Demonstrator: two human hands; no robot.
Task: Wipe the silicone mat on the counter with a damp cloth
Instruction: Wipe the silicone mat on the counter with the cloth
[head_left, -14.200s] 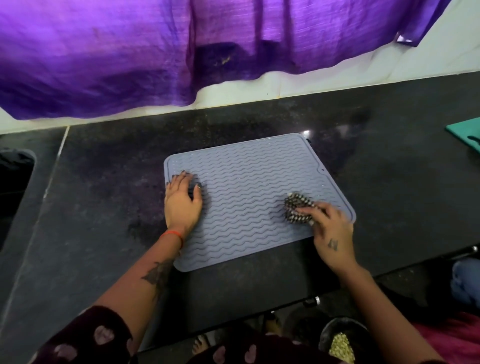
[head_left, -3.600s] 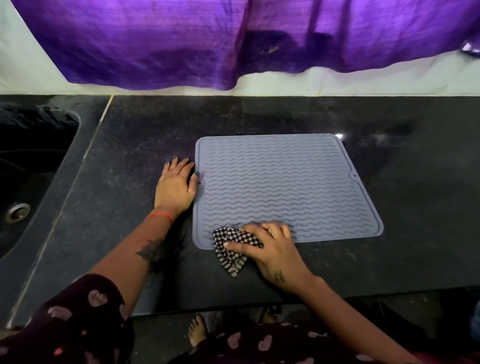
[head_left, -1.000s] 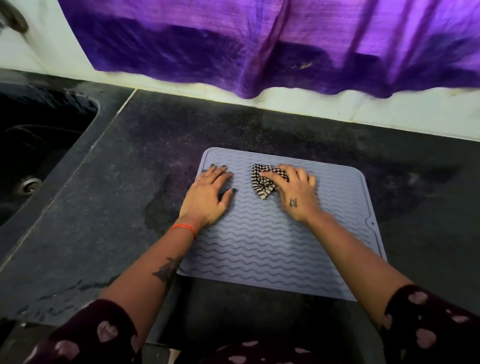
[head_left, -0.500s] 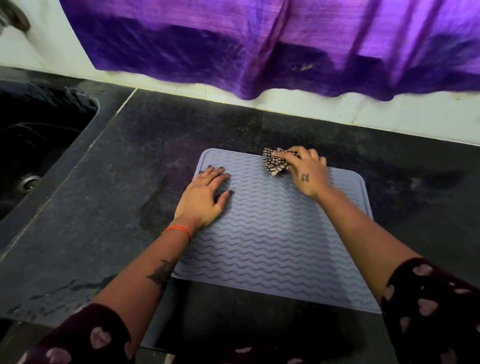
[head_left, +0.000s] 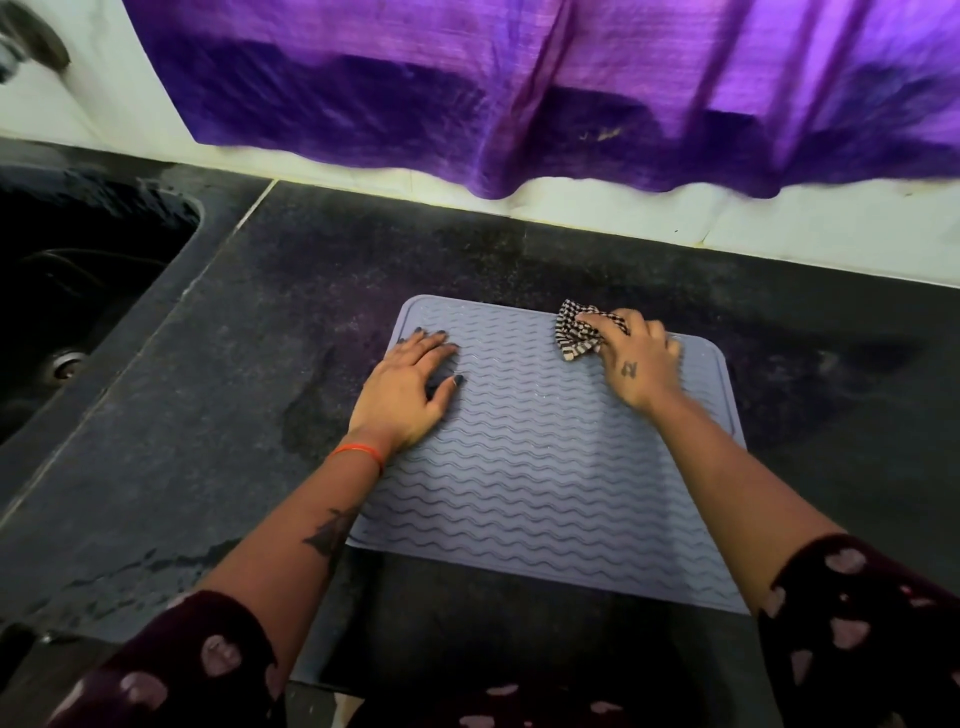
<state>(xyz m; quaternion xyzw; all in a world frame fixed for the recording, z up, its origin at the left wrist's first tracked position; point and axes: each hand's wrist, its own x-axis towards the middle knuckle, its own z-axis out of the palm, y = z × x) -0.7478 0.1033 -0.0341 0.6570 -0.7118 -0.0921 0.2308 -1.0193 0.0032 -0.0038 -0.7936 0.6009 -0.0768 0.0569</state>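
Observation:
A grey-blue silicone mat (head_left: 545, 467) with wavy ridges lies flat on the dark stone counter (head_left: 208, 415). My left hand (head_left: 408, 392) rests flat on the mat's far left part, fingers straight and spread. My right hand (head_left: 636, 358) grips a bunched black-and-white checked cloth (head_left: 574, 335) and presses it on the mat near the far edge, right of the middle. Part of the cloth is hidden under my fingers.
A dark sink (head_left: 67, 291) with a metal drain is set into the counter at the left. A purple curtain (head_left: 519, 88) hangs over the white wall behind. Wet patches mark the counter left of the mat and near the front edge.
Over the last second my right hand has slid the cloth from the mat's upper middle toward the far edge and a little right. My left hand has stayed pressed on the mat.

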